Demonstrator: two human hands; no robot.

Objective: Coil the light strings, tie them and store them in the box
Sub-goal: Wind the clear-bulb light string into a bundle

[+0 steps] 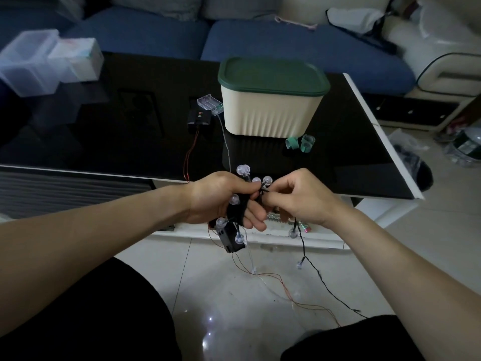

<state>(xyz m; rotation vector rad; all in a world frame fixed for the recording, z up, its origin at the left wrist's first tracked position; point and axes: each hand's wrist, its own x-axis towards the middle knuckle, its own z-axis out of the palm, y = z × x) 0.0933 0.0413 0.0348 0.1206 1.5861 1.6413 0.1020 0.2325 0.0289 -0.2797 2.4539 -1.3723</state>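
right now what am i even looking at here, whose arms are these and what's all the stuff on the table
This is one picture from a camera worn on a person's head, looking down at their own bare arms. There is no robot. The left hand grips a coiled bundle of the light string with round clear bulbs. The right hand pinches its black wire beside the bundle; the rest trails to the floor. On the black table stand a cream box with a green lid, shut, two small battery packs and green ties.
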